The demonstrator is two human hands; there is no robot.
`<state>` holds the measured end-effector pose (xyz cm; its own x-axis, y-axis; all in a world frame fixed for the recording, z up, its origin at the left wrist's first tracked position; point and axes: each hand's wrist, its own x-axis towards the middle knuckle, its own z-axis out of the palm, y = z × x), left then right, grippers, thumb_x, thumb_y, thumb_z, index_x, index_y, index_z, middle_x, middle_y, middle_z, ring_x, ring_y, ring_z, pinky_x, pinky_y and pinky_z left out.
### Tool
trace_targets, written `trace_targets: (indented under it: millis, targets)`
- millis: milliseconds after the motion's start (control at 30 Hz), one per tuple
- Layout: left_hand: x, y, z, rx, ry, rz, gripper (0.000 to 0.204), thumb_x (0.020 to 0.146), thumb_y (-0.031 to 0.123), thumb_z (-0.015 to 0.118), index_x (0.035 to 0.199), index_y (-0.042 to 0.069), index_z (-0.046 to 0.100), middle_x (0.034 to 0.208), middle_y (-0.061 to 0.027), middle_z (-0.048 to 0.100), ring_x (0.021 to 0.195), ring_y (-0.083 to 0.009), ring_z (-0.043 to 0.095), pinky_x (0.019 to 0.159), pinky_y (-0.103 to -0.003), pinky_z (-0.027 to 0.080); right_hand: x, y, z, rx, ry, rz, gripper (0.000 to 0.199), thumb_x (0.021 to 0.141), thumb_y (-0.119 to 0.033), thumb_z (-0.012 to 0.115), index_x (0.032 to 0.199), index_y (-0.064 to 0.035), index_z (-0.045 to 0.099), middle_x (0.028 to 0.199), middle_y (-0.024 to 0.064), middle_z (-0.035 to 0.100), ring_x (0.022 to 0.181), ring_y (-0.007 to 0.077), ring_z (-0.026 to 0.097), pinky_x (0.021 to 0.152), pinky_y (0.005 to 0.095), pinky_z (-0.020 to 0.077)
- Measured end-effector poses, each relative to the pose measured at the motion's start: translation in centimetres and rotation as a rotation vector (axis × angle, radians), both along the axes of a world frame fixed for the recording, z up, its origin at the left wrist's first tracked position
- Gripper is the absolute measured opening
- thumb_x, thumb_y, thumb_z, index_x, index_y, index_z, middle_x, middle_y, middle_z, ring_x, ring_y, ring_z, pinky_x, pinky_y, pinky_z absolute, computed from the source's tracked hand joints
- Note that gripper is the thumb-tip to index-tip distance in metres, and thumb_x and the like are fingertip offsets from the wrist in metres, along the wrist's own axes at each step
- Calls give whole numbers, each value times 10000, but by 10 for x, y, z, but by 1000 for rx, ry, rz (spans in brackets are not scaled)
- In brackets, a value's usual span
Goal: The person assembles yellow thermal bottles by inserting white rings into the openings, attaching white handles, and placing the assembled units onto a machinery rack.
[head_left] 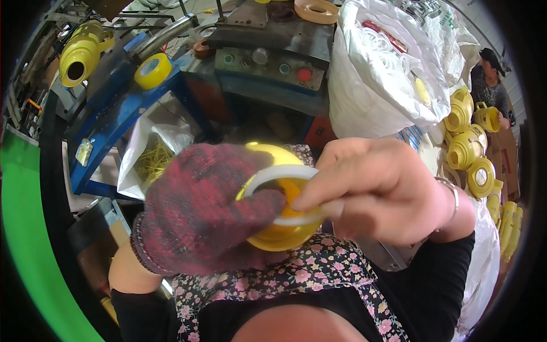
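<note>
My left hand (199, 208), in a dark red and black knit glove, grips a yellow plastic jug-like body (282, 236) in front of my chest, its thumb over the opening. A white plastic ring (265, 178) lies at the mouth of that body. Bare, my right hand (382, 191) pinches the ring's right side between thumb and fingers, with a fingertip inside the opening. Whether the ring is fully seated all round cannot be seen, since both hands cover parts of it. Most of the yellow body is hidden by the glove.
Ahead stands a machine with a button panel (270, 71). To its right is a white sack (364, 97) of white rings. Yellow tape (152, 71) and a yellow jug body (82, 57) sit at left, above a bag of yellow scraps (154, 162). At right, a person (491, 80) stands by stacked yellow bodies (464, 148).
</note>
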<state>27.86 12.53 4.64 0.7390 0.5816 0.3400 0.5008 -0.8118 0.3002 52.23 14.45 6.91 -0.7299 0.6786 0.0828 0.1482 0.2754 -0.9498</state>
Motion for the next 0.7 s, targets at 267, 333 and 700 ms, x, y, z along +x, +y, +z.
trace_targets:
  millis: [267,333,700]
  targets:
    - [-7,4,8,126,35,29,379,599,330,828,892,137,684,1060,-104,627,985,-304,623,797,-432,515,-8,1,-1,1258,-305,6,296,532,-110,718,818,-73,655,829,72,557,698,223,534,540,311,433]
    - [-6,0,10,149,118,36,298,638,305,792,857,129,690,1051,-103,628,978,-304,623,795,-437,515,-8,-9,-5,1312,-256,66,319,512,-124,716,819,-57,663,781,56,541,642,196,501,496,292,407]
    - [8,-22,26,-137,237,305,304,725,297,704,949,91,705,1120,-139,622,1053,-346,596,901,-452,483,-21,-19,-3,1031,-323,86,314,508,-138,677,800,-25,661,692,18,484,552,157,469,426,263,352]
